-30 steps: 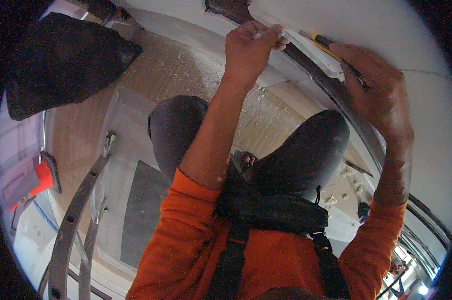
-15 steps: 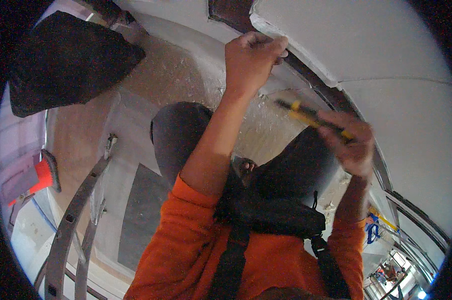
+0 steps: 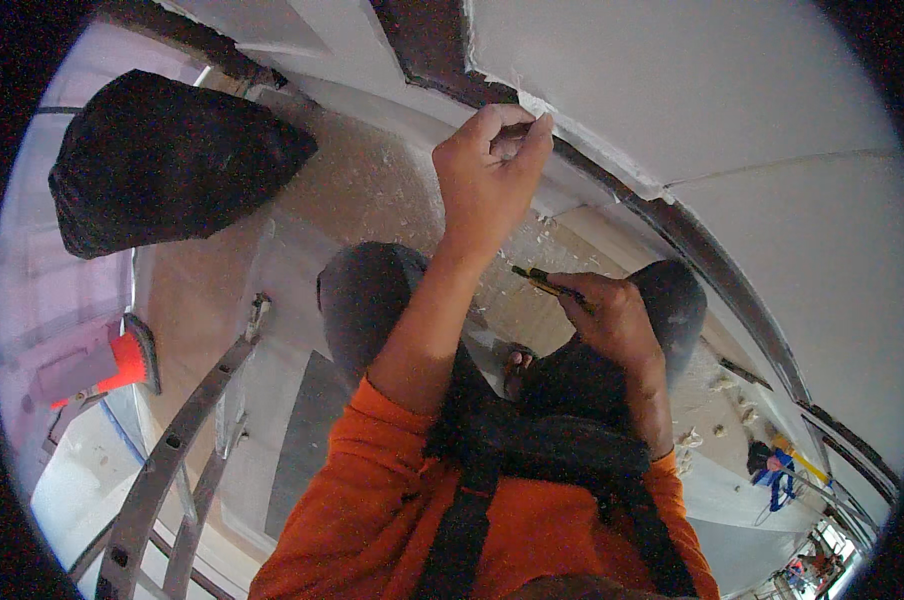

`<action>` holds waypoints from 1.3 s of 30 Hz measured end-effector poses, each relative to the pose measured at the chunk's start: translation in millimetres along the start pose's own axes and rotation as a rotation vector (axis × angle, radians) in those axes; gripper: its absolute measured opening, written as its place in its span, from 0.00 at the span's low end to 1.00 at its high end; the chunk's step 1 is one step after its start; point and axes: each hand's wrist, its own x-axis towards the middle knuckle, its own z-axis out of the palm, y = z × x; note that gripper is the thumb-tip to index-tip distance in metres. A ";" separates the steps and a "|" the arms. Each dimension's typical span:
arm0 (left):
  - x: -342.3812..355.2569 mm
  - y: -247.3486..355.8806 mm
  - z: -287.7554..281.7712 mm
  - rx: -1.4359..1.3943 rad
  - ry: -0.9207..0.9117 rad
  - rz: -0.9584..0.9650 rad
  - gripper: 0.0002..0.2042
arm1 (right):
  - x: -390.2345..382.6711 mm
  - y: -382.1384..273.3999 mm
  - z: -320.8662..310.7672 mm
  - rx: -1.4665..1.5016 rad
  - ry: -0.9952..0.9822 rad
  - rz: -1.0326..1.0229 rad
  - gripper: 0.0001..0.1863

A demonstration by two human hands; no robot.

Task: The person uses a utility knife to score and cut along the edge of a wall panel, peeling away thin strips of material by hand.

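My right hand (image 3: 612,318) is wrapped round a yellow and black utility knife (image 3: 547,283), held above my thighs with its tip pointing left. Farther up, my left hand (image 3: 487,170) is closed in a pinch at the ragged white edge (image 3: 538,104) of a pale wall panel (image 3: 692,90). Whatever lies between those fingertips is too small to make out. Beside the panel's edge runs a dark gap (image 3: 612,186), just past my left fingertips.
A black bag (image 3: 172,165) stands at the far left. Below it are an orange broom head (image 3: 130,358) and a metal ladder (image 3: 182,430). White crumbs litter the brown floor (image 3: 372,175). Blue and yellow items (image 3: 777,470) lie at the lower right.
My right hand has brought the knife left and down from near the panel, and it is no longer blurred. My left hand stays pinched at the panel edge; the view has shifted a little.
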 end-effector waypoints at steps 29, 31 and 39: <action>-14.0 1.5 10.0 0.193 -0.137 0.515 0.13 | -3.2 9.7 -1.2 -0.013 -0.001 -0.019 0.14; -16.0 2.8 13.3 0.159 -0.123 0.510 0.12 | -3.1 8.1 -2.1 -0.007 -0.009 -0.015 0.14; -20.2 19.2 16.5 0.175 -0.181 0.522 0.15 | -4.6 10.6 -3.2 0.009 -0.022 -0.049 0.15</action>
